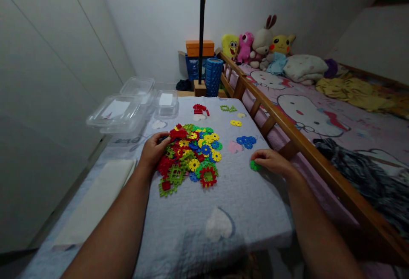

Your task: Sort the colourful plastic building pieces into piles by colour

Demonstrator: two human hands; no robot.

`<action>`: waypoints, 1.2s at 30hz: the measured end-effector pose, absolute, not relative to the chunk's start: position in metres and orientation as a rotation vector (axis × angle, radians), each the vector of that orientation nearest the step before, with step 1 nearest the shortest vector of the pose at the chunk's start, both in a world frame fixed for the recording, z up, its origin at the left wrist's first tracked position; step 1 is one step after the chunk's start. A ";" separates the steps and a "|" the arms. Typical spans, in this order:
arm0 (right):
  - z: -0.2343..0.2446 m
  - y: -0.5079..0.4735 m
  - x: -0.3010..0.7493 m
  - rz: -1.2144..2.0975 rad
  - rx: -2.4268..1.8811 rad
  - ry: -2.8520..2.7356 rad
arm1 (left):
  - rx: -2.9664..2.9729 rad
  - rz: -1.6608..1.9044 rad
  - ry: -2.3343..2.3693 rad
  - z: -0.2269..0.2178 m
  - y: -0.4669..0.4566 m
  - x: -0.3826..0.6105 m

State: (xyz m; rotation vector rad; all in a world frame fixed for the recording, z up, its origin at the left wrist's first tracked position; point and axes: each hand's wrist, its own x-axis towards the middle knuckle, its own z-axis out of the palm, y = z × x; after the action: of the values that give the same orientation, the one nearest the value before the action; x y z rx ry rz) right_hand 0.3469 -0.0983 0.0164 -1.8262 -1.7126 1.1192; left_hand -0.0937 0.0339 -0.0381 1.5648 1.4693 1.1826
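A heap of mixed plastic building pieces (193, 153) in red, yellow, blue and green lies in the middle of the table. At the heap's left edge, my left hand (154, 150) has its fingers curled together against red pieces (178, 133); what lies between the fingertips is hidden. My right hand (271, 161), over at the table's right side, has thumb and fingers closed on a green notched disc (254, 165) at the cloth. Just beyond it is a small group of blue discs (246, 142). Farther back sit yellow discs (236, 123), light green frame pieces (228, 108) and red pieces (200, 109).
Clear lidded plastic boxes (116, 110) stand at the back left, a smaller one (167, 102) beside them. A folded pale cloth (96, 202) lies on the left. A wooden bed rail (271, 108) borders the table's right side. A black pole (201, 27) rises behind the table.
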 end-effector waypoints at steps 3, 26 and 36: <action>0.005 -0.112 0.345 1.057 -1.851 -1.746 | 1.563 1.209 1.477 -0.038 0.033 -0.094; 0.012 -0.115 0.189 0.629 -1.525 -2.312 | 1.610 1.178 1.434 -0.046 0.038 -0.099; 0.002 -0.104 0.187 0.845 -1.405 -2.106 | 1.586 1.175 1.432 -0.044 0.037 -0.098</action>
State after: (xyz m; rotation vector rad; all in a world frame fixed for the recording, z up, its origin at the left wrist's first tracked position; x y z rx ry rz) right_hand 0.1868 -0.1040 0.0018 -1.4048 -2.1056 0.8446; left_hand -0.0975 0.0370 -0.0441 1.5860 1.4325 1.1748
